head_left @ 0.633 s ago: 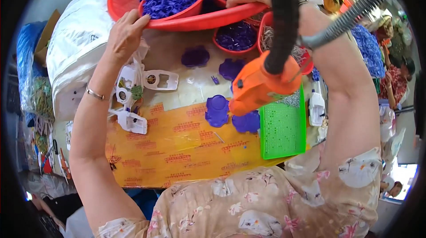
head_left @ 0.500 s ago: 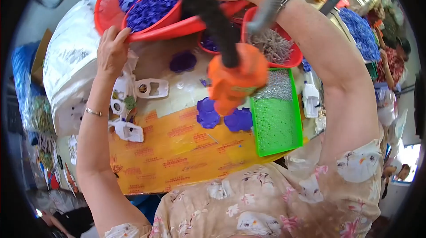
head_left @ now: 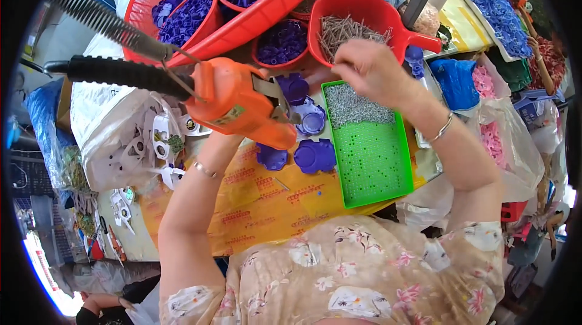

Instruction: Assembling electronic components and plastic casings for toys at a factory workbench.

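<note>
My right hand (head_left: 379, 76) hovers between a red scoop (head_left: 388, 13) of thin metal pins (head_left: 347, 33) and a green perforated tray (head_left: 371, 173). Its fingers are curled together; anything between them is too small to make out. Small silver screws (head_left: 357, 105) fill the tray's far part. My left hand (head_left: 228, 140) reaches up behind an orange hanging power tool (head_left: 233, 97), which hides its fingers. Near the tool lie purple plastic pieces: a dark one (head_left: 293, 88), a ringed one (head_left: 311, 117) and two flat ones (head_left: 315, 156) (head_left: 271, 156).
A large red basket (head_left: 242, 25) at the far left holds tubs of purple parts. Beside it stands a red bowl (head_left: 282, 46) of purple rings. White plastic parts (head_left: 167, 134) lie at left by a white sack (head_left: 100, 116). A coiled spring (head_left: 115, 22) runs to the tool.
Both hands have left the red basket: the left came down behind the tool, the right came back beside the scoop. The tool swung left, and the red basket now sits differently, farther left.
</note>
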Demonstrator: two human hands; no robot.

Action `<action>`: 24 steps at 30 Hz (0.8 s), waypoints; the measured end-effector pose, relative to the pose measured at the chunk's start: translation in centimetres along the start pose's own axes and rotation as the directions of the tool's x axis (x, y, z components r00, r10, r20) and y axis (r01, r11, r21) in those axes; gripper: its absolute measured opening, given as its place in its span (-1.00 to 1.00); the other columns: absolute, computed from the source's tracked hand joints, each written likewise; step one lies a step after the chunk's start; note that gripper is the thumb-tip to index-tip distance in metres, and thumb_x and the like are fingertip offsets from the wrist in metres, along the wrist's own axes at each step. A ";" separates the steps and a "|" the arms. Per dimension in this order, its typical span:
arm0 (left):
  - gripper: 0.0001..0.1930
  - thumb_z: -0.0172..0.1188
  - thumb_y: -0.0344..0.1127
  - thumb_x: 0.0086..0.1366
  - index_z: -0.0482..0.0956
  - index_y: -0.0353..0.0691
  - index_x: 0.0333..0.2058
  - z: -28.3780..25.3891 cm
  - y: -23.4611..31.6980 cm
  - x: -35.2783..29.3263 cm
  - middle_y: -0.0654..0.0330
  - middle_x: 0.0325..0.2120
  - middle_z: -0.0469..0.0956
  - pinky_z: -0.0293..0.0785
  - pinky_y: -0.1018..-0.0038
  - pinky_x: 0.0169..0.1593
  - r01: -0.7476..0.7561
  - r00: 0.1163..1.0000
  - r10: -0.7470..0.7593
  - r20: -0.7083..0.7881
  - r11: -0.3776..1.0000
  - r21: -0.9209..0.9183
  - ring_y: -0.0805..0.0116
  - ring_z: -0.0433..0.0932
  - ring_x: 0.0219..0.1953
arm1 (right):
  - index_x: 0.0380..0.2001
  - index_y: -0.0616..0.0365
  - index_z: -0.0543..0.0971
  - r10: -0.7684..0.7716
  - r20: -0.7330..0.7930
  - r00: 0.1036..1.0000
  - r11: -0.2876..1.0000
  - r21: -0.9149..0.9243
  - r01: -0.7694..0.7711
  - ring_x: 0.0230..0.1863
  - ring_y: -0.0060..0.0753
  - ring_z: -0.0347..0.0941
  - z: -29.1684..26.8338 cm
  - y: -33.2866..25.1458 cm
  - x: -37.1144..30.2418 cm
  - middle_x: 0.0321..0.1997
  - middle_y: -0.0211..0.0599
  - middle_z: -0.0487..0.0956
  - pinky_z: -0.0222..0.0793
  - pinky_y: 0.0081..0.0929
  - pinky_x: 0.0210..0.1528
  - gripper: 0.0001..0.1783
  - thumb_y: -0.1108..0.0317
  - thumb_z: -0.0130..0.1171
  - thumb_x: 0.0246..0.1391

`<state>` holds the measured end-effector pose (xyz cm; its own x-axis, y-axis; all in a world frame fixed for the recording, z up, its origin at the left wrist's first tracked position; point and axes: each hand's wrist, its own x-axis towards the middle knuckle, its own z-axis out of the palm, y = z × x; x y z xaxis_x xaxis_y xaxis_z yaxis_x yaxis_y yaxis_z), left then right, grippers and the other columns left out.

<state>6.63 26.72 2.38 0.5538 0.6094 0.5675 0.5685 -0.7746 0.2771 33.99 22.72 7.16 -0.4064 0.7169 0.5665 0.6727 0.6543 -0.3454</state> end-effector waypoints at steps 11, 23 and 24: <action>-0.90 0.14 -0.49 -0.02 0.43 -0.18 -0.48 3.0 -2.7 2.0 0.17 -0.44 0.34 0.43 0.27 -0.49 -0.130 0.991 0.113 0.075 0.949 0.288 0.12 0.48 -0.49 | -0.54 0.21 0.49 0.118 -0.035 0.992 0.967 0.229 -0.107 -0.46 -0.18 0.45 0.8 -3.1 -5.1 -0.53 -0.21 0.48 0.34 -0.38 -0.42 -0.89 0.53 0.25 -0.15; -0.85 0.12 -0.49 -0.11 0.44 -0.23 -0.47 -9.8 2.4 -6.1 0.21 -0.43 0.37 0.40 0.38 -0.49 -0.224 0.971 0.190 0.143 0.933 0.282 0.28 0.45 -0.51 | -0.55 0.26 0.51 0.165 -0.026 0.986 0.964 0.217 -0.156 -0.46 -0.22 0.48 0.6 -5.1 -6.3 -0.52 -0.19 0.52 0.35 -0.40 -0.42 -0.90 0.56 0.26 -0.16; -0.81 0.13 -0.48 -0.18 0.44 -0.25 -0.47 -11.8 3.0 -6.9 0.18 -0.47 0.34 0.41 0.37 -0.49 -0.223 0.970 0.184 0.159 0.935 0.278 0.25 0.45 -0.51 | -0.55 0.26 0.51 0.149 -0.024 0.989 0.967 0.215 -0.140 -0.46 -0.22 0.48 0.6 -5.3 -6.1 -0.52 -0.19 0.52 0.35 -0.40 -0.42 -0.90 0.56 0.26 -0.16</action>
<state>-2.60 18.20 8.45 0.7383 0.4753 0.4786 0.5768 -0.8127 -0.0826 32.50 15.00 5.09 -0.2867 0.8001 0.5269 0.5744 0.5837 -0.5738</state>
